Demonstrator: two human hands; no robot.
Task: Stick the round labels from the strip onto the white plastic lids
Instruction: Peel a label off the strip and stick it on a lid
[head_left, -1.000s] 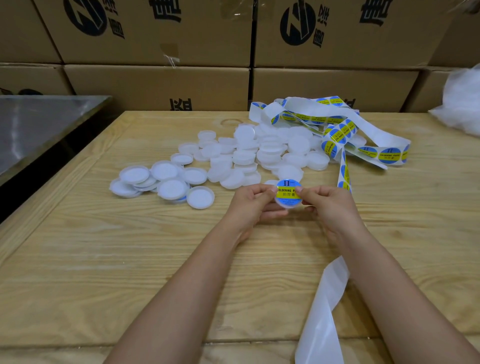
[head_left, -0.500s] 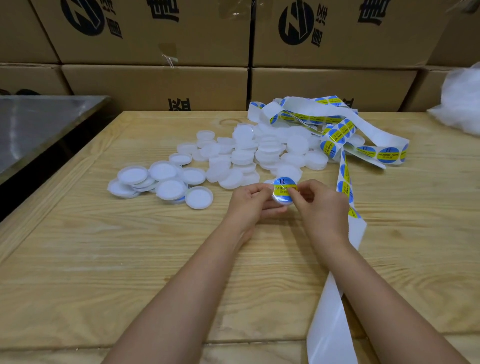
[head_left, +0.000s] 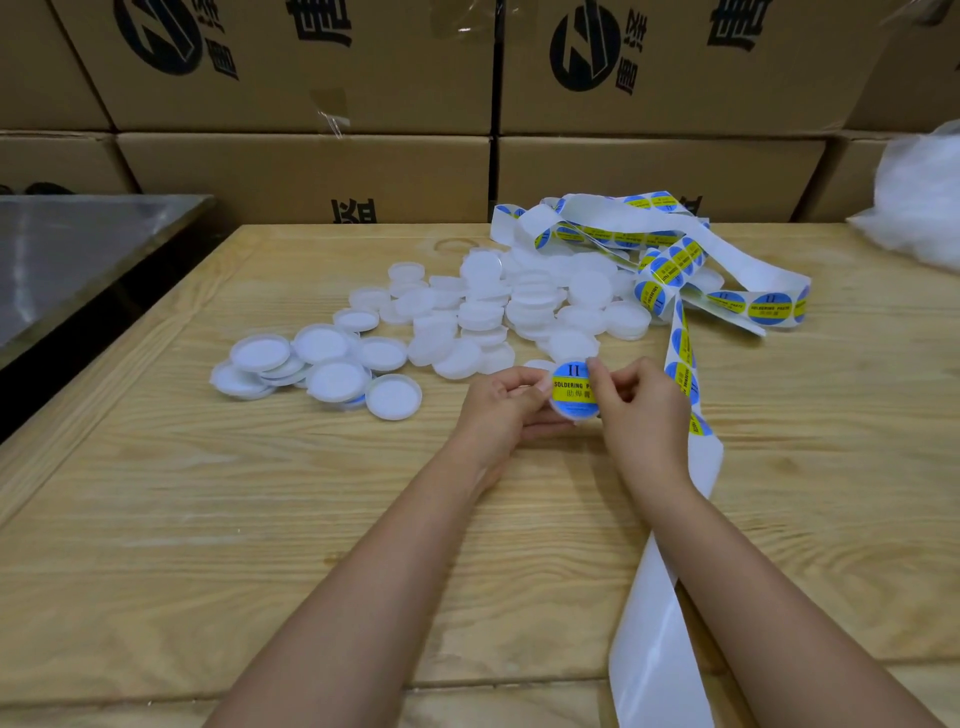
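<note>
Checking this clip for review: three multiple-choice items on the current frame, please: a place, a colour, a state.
1. The pile of bare lids lies: A. on the steel bench; B. on the wooden table, beyond the held lid; C. inside a carton.
2. The label on the held lid is: A. red and white; B. green and black; C. blue with a yellow band.
3. The held lid is: A. gripped by both hands; B. lying untouched; C. in one hand only.
Key: B, it rests on the wood past that lid; C, blue disc, yellow band; A, left hand and right hand both grip it.
</note>
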